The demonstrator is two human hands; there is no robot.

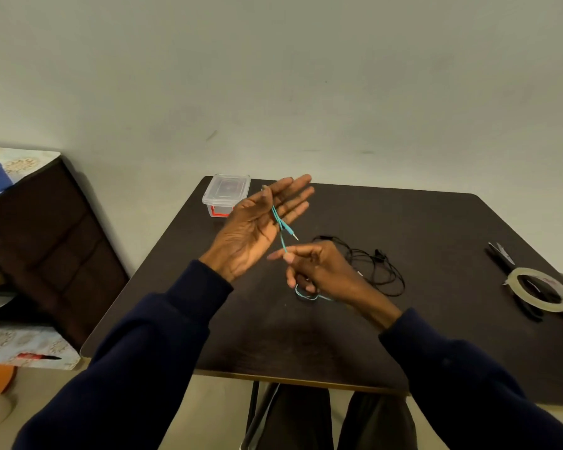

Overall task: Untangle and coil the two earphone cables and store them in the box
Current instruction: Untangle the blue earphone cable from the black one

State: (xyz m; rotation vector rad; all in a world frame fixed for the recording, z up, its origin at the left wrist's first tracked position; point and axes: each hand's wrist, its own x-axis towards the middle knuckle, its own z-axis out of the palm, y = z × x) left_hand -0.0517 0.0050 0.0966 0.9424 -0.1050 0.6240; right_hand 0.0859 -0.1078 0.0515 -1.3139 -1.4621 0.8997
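Left hand is raised, fingers straight and spread, with the teal cable draped down its palm. I see the right hand pinching that cable lower down, its slack looped on the table. The left hand partly hides one lidded clear box at the far corner. Two cables: the black cable lies tangled beside the right hand. One tape roll lies over one pair of scissors.
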